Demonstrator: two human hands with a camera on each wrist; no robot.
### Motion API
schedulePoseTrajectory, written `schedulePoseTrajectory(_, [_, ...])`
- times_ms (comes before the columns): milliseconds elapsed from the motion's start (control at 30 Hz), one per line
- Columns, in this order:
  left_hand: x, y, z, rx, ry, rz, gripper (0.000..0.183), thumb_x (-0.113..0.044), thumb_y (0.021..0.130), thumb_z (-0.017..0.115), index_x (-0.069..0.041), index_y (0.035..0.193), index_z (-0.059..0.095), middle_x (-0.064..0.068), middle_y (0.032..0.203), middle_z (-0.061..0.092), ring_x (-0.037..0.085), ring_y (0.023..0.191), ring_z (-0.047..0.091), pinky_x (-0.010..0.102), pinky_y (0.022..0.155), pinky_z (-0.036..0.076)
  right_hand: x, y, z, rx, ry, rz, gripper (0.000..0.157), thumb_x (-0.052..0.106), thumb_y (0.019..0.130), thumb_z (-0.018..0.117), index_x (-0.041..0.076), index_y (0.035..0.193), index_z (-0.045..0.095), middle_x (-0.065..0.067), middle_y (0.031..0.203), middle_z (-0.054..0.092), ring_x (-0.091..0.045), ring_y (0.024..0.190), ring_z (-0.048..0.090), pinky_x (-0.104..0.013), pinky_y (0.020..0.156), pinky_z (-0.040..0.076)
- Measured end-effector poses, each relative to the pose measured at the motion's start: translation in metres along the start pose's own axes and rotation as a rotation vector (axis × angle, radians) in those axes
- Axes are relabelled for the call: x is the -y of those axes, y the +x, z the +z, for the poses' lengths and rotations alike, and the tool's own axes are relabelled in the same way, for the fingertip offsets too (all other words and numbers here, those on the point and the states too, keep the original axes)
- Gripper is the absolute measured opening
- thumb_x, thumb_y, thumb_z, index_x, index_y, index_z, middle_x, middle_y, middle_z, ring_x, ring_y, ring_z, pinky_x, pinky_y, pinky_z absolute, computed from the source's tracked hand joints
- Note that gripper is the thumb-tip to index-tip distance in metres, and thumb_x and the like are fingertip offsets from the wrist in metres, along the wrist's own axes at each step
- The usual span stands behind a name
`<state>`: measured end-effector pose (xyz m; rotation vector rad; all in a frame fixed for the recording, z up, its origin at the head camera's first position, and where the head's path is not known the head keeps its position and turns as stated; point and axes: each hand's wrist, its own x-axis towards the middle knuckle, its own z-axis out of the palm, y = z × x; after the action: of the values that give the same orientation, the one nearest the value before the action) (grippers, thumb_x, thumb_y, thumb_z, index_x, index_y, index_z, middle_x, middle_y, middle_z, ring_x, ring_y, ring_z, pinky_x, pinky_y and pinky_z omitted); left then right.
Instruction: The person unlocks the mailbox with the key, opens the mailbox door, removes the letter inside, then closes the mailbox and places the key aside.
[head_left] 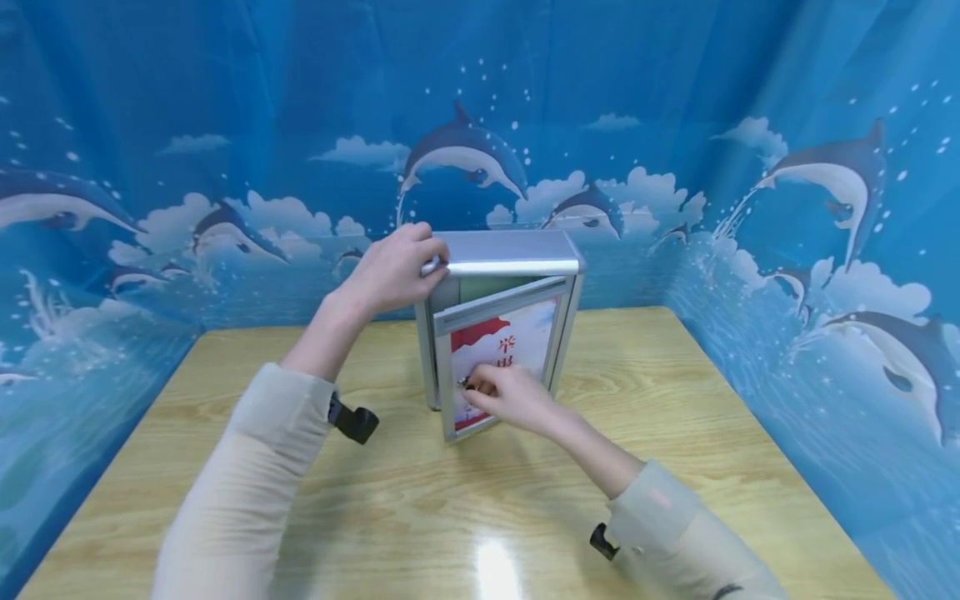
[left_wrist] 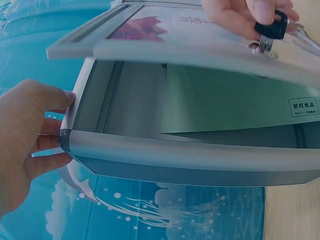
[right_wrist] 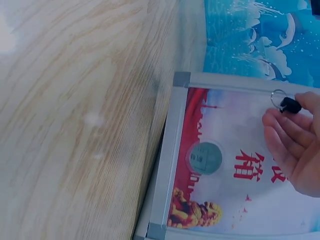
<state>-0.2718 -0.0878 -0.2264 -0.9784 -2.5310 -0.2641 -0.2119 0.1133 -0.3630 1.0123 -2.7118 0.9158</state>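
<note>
A silver metal-framed box (head_left: 510,244) stands upright on the table, its front door (head_left: 540,329) ajar on the left side. My left hand (head_left: 397,268) grips the box's top left corner, thumb at the front edge and fingers behind it. With thumb and fingers, my right hand (head_left: 513,398) pinches a black-headed key (left_wrist: 272,28) that sits in the door's lock. A metal ring (right_wrist: 278,98) hangs from the key. Red characters and a round window (right_wrist: 205,158) mark the door's poster. Inside the box lies a green paper item (left_wrist: 225,100) with a printed label.
The box stands toward the back of a wood-grain table (head_left: 390,500). Blue dolphin-print curtains (head_left: 300,100) hang behind the table and along both sides. Black wrist bands (head_left: 352,418) show at both sleeves.
</note>
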Motion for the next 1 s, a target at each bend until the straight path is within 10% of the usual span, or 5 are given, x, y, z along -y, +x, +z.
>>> schedulePoseTrajectory(500, [-0.001,-0.001,0.000,0.015,-0.001,-0.024,0.014,-0.019,0.091,0.059,-0.009,0.099,0.065,0.005,0.088,0.052,0.021,0.078,0.045,0.033,0.064,0.040,-0.014,-0.024,-0.019,0.173,0.247,-0.052,0.015,0.017,0.091,0.060,0.005,0.097,0.065,0.001,0.082,0.066,-0.008,0.073,0.061,-0.025,0.065,0.051])
schedulePoseTrajectory(733, [-0.001,0.000,-0.001,0.025,0.000,-0.027,0.013,-0.018,0.091,0.059,-0.009,0.098,0.065,0.006,0.088,0.051,0.021,0.077,0.045,0.033,0.064,0.039,-0.024,-0.033,-0.028,0.315,0.467,0.056,0.019,0.014,0.092,0.057,-0.001,0.102,0.063,-0.015,0.084,0.066,-0.028,0.075,0.065,-0.038,0.062,0.054])
schedulePoseTrajectory(1000, [-0.001,0.000,0.000,0.021,0.002,-0.016,0.014,-0.018,0.091,0.059,-0.009,0.099,0.065,0.006,0.087,0.051,0.021,0.077,0.045,0.033,0.064,0.039,-0.036,-0.046,-0.038,0.403,0.536,0.079,0.021,0.010,0.092,0.056,-0.006,0.105,0.061,-0.015,0.092,0.066,-0.016,0.077,0.064,-0.045,0.066,0.053])
